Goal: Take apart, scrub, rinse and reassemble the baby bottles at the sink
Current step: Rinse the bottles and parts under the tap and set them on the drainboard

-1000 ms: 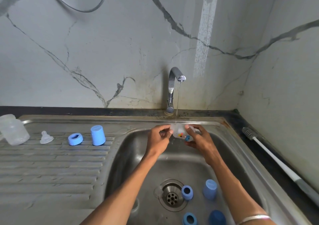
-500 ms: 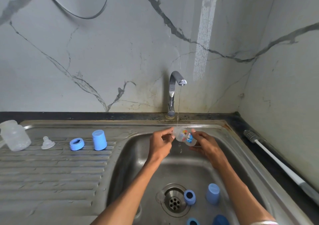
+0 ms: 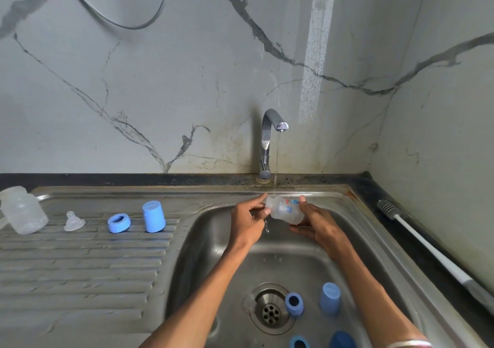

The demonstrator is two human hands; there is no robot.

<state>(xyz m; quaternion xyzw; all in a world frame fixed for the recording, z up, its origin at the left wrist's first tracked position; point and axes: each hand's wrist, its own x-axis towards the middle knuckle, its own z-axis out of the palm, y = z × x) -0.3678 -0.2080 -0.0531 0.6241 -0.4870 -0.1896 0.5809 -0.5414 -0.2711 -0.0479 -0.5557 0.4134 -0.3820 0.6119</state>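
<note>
two hands meet under the tap (image 3: 270, 144) at the back of the sink (image 3: 374, 240), toward 12 o'clock in the basin, both clamped on one clear baby bottle (image 3: 284, 210). the left hand (image 3: 250, 220) pinches the bottle's open end with thumb and fingertips; the right hand (image 3: 319, 224) curls round the base end from below and behind. the thin stream of water (image 3: 276, 160) lands on the bottle near the left hand's grip and runs off beneath.

the bottle lies nearly level, its long axis running from 9 to 3 o'clock, with the mouth apparently toward 9 and tipped slightly up; printing shows on the upper side.

it looks light, stiff and thin-walled, and wet plastic will be slippery, so a hold at both ends, neck and base, seems the safe one, with the middle left free for the water.

on the worktop's draining board at 9 o'clock stand another clear bottle (image 3: 22, 210), a teat (image 3: 72, 222), a blue ring (image 3: 119, 223) and a blue cap (image 3: 154, 216). more blue rings and caps lie by the drain (image 3: 270, 313) at 6 o'clock. a bottle brush (image 3: 427, 248) rests along the ledge at 3 o'clock.
</note>
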